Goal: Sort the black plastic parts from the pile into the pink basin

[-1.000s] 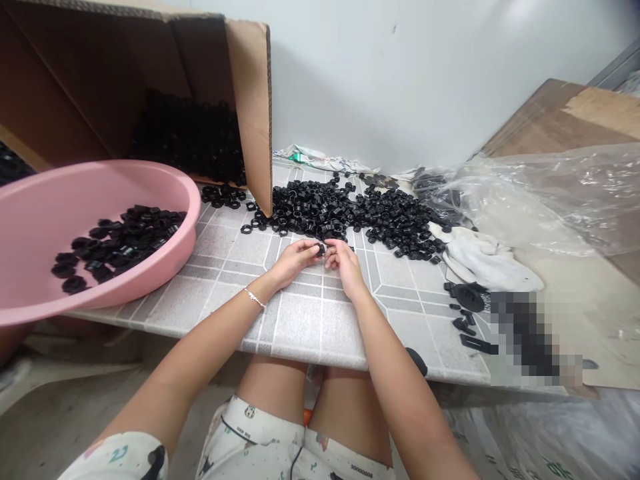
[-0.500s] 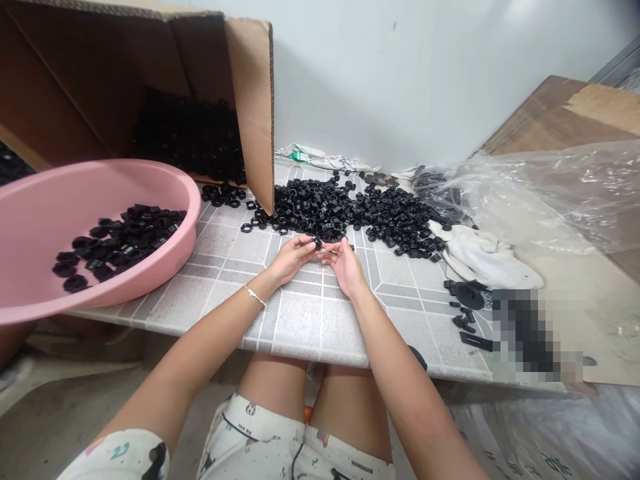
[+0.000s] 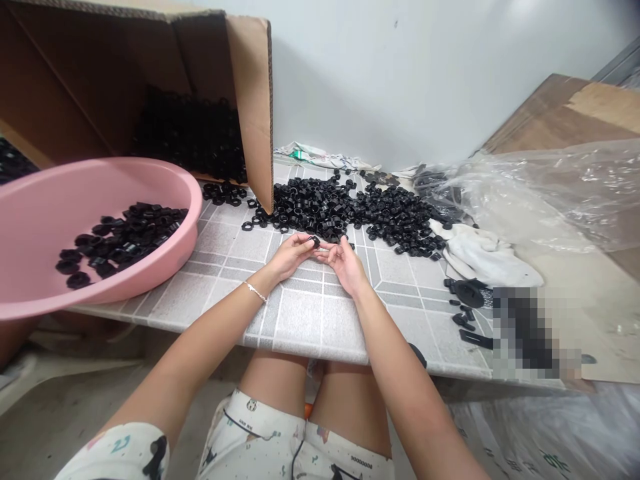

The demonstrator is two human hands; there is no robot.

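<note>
A small black ring-shaped part [image 3: 314, 242] is pinched between the thumb and fingers of my left hand [image 3: 290, 257], just over the table. My right hand [image 3: 347, 267] meets it from the right, its bent fingers touching the left fingertips. Whatever may lie between the right thumb and fingers is too small to make out. Right behind both hands spreads a heap of similar black rings [image 3: 315, 203], and a second heap of small black pieces [image 3: 397, 220] adjoins it on the right.
On the left, a pink basin [image 3: 165, 267] holds more black pieces. A cardboard box [image 3: 253, 100] on its side contains many black rings. To the right lie a white cloth glove [image 3: 485, 257], clear plastic sheeting [image 3: 540, 193] and a black disc [image 3: 469, 293] among small black parts.
The black ring in my left hand has turned slightly and shows more clearly. Both hands stay nearly in place, with small finger shifts.
</note>
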